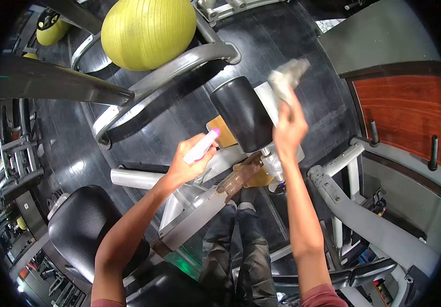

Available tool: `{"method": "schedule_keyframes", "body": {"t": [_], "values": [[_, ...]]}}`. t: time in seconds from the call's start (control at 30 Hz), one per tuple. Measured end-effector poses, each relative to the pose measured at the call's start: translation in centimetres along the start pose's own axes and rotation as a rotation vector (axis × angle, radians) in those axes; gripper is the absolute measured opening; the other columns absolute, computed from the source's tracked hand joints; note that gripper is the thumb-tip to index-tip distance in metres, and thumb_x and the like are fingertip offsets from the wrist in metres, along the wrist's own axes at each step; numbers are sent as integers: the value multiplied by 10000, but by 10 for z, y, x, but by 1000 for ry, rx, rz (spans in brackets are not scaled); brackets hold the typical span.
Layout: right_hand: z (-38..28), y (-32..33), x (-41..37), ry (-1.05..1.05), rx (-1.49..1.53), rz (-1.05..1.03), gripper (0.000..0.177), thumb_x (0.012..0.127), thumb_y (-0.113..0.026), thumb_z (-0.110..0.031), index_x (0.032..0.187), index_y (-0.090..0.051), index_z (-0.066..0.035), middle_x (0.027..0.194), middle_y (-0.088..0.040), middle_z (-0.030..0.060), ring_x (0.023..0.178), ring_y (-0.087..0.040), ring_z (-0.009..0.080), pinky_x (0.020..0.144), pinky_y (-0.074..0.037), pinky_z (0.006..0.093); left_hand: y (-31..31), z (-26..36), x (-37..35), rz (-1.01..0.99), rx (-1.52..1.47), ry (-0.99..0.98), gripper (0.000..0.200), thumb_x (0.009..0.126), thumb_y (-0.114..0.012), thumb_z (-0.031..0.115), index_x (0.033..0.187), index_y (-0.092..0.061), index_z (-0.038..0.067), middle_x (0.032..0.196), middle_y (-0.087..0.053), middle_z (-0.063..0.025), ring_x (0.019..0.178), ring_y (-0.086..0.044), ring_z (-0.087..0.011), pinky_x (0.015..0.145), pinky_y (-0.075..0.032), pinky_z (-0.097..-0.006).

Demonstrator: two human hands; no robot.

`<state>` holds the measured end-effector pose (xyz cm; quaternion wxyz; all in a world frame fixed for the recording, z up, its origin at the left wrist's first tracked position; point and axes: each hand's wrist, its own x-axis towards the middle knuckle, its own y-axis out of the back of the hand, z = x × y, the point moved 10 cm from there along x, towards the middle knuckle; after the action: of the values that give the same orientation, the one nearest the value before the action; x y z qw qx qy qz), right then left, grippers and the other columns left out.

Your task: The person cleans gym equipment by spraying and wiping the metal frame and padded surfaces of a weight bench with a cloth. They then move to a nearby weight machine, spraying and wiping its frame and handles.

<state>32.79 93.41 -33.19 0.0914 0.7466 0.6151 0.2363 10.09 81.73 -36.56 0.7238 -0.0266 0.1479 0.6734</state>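
Floor is lit OK, w/ bright shiny spots left on it, esp. at L. Black roller is touched by soft glare. White cloth is v. blurred. Dark shadow is cast under metal bar. Edges are bent; corners are blacked out.

FREE: floor right of cloth | BLOCKED: centre, black roller; upper left, curved bar, yellow ball

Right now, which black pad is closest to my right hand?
The cylindrical black roller pad, just left of your right hand, which holds a white cloth. The other black pads lie lower in the view, farther away.
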Motion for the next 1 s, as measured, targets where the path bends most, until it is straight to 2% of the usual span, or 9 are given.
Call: {"method": "schedule_keyframes", "body": {"t": [0.1, 0.17, 0.47, 0.53, 0.57, 0.63, 0.77, 0.83, 1.0], "values": [[-40, -85, 1, 397, -270, -274, 335, 839, -627, -72, 1173, -648, -56, 1247, -615, 169, 1157, -588, 313, 997, -446, 430, -1, 3, 0, 2, 6, -14, 89, 889, -602, 33, 972, -613, 4, 773, -651, -67, 519, -558, -79, 474, -444, -235], [-44, -113, -24, 486, -448, -390, 311, 802, -637, -59, 1109, -671, -101, 1278, -597, 153, 1197, -563, 267, 1015, -430, 425, -1, 4, 0, 1, 10, -27, 87, 892, -603, 35, 973, -613, 4, 772, -650, -68, 519, -557, -78, 474, -444, -237], [-14, -2, -104, 448, -480, -616, 381, 727, -632, 7, 1080, -670, -134, 1266, -620, 63, 1174, -577, 263, 1011, -442, 395, 2, 4, 2, 23, -53, -15, 82, 892, -604, 22, 970, -612, -1, 767, -647, -63, 521, -556, -77, 476, -442, -234], [23, 26, -99, 94, -314, -526, 304, 828, -604, -28, 1121, -658, -89, 1179, -661, 115, 1111, -625, 276, 959, -465, 381, 2, 6, 3, 26, -54, -37, 78, 892, -604, 22, 967, -613, 0, 765, -648, -61, 523, -561, -78, 477, -441, -233], [27, 28, -96, 96, -318, -523, 304, 828, -604, -28, 1121, -658, -89, 1179, -661, 115, 1111, -625, 276, 959, -465, 381, 1, 8, 2, 25, -57, -40, 78, 892, -604, 22, 967, -613, 0, 765, -648, -61, 523, -561, -78, 477, -441, -233], [69, 59, -73, -394, -179, -166, 262, 938, -538, -128, 1165, -628, -31, 1108, -674, 186, 1058, -652, 282, 913, -471, 373, 1, 9, 2, 35, -71, -20, 75, 890, -606, 24, 960, -614, -1, 761, -648, -61, 521, -566, -81, 476, -442, -236], [106, 26, -28, -328, -214, -113, 330, 977, -489, -222, 1204, -596, -8, 1110, -658, 230, 1056, -646, 292, 903, -463, 363, -1, 4, 1, 12, -54, 0, 76, 887, -608, 25, 957, -613, -4, 759, -649, -62, 519, -567, -84, 474, -445, -237], [122, -19, -29, -383, -216, -337, 317, 971, -493, -218, 1180, -606, -9, 1097, -656, 230, 1048, -641, 334, 893, -468, 373, 0, 5, 1, 22, -46, -3, 79, 886, -611, 30, 957, -611, -6, 760, -650, -64, 516, -566, -85, 476, -450, -239], [70, -11, -43, -415, -291, -277, 273, 952, -517, -194, 1118, -629, -9, 1079, -664, 201, 1028, -625, 371, 882, -469, 411, 3, 0, 2, 42, -98, 21, 82, 889, -601, 17, 966, -608, -10, 762, -651, -69, 517, -565, -83, 479, -453, -236]]}}
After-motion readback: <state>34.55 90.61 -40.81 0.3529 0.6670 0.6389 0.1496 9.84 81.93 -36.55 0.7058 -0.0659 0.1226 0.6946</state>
